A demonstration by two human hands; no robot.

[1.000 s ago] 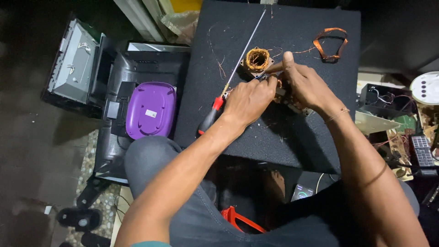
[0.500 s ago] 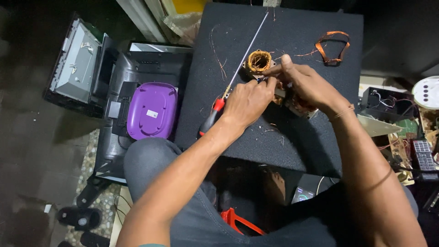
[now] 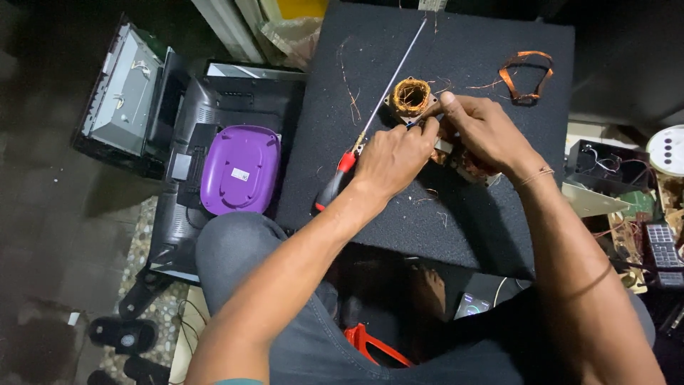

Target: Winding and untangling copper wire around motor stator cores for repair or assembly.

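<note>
Underneath, a dark foam mat [image 3: 456, 214] seemingly tops cluttered electronics [image 3: 178, 142].

Small square coil [image 3: 411, 96] of copper wire, wound round a hollow core, opening facing up. Resting on black worktop [image 3: 499, 228]. Loose wire strands trailing from the winding.

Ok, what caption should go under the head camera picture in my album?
Both hands, left hand and right hand, work at a copper wire coil on a black mat, a long screwdriver lying alongside.

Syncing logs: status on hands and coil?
Both hands on the copper coil: left hand at its edge, right hand beside. Long screwdriver lies under the left hand.
</note>
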